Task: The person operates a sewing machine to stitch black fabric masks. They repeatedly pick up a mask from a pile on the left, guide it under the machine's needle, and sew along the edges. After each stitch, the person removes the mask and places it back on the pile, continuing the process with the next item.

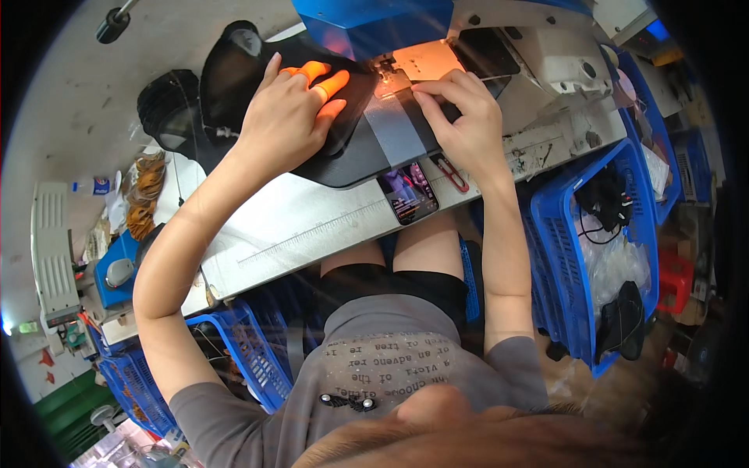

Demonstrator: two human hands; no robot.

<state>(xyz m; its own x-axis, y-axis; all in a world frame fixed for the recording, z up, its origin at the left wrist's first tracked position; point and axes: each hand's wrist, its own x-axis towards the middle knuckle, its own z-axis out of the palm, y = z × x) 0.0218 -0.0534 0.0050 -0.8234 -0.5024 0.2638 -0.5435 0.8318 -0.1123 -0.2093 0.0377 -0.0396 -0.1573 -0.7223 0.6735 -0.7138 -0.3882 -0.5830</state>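
Observation:
Under the lit needle area of a blue sewing machine (373, 22) lies a smooth black piece of material (343, 160), with a grey strip (396, 129) beside the needle. My left hand (285, 113) rests on the black piece left of the needle. Its fingers are spread, and several wear orange finger covers. Just right of the presser foot (385, 69), my right hand (468, 117) pinches thumb and forefinger together at the work's edge. Whatever is between those fingertips is too small to make out. More black pieces (168, 109) lie beyond my left hand.
At the table's front edge are a phone (409, 193) and red thread snips (452, 173). A blue basket (593, 257) with black pieces and clear plastic stands to the right; another blue basket (250, 351) is below left. Brown material bundles (144, 195) lie at the left.

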